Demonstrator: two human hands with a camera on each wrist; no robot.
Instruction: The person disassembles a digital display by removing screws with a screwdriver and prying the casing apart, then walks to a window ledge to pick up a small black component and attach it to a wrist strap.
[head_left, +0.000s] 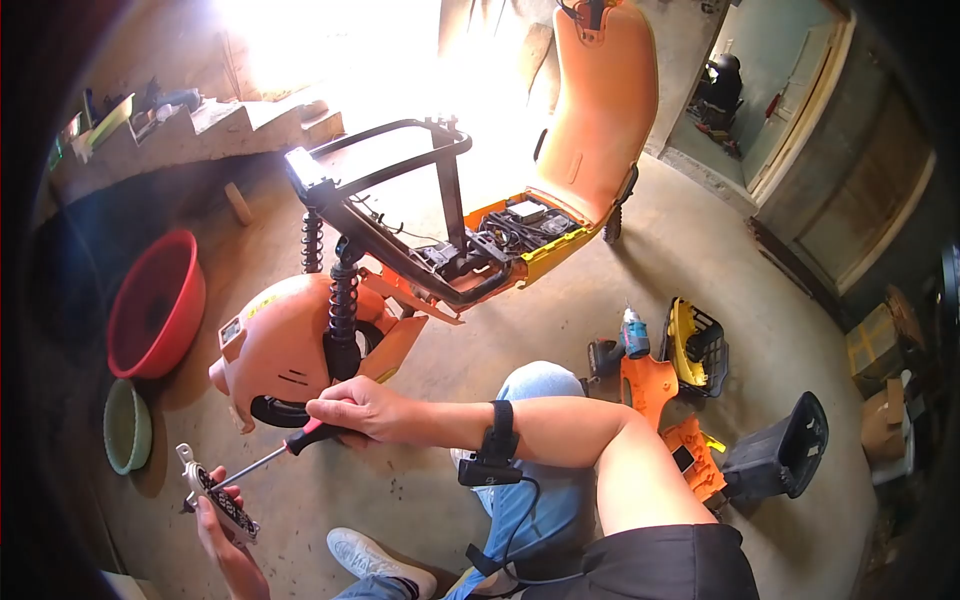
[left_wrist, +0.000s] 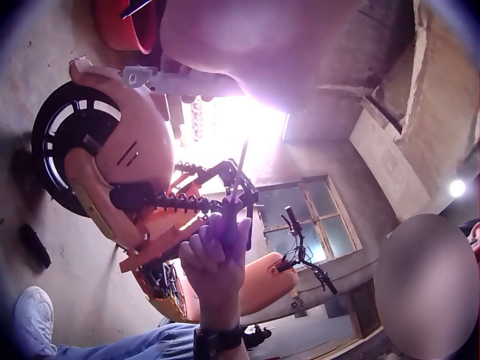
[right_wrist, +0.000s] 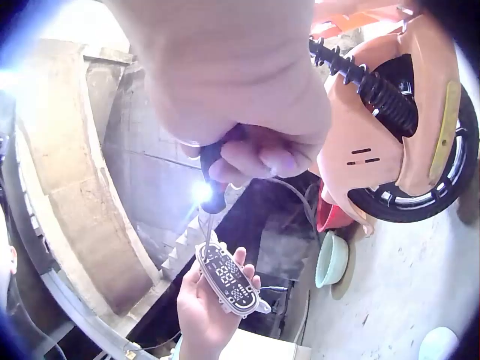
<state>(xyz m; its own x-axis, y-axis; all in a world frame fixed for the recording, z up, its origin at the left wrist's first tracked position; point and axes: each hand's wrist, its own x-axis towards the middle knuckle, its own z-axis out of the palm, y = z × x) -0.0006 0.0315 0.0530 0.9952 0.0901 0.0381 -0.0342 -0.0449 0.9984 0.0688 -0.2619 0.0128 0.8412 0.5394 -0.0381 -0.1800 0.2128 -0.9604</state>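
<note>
My left hand (head_left: 222, 545) holds a scooter's oval instrument display (right_wrist: 227, 279), fingers and thumb around its edges. White digits and symbols show on its dark face in the right wrist view. Metal mounting tabs stick out from the display's ends. My right hand (head_left: 372, 408) grips a screwdriver (head_left: 312, 436) by its red and black handle. The long steel shaft slants down to the left, and its tip end overlaps the upper end of the display. In the left wrist view, the left hand is a large blur at the top, and the display's face is hidden.
A partly stripped orange scooter (head_left: 280, 325) stands ahead. At left are a red basin (head_left: 190, 325) and a pale green basin (head_left: 128, 430). Right of my knee lie a cordless drill (head_left: 634, 335), orange panels (head_left: 650, 388), a yellow-black part (head_left: 690, 345) and a black bin (head_left: 770, 462).
</note>
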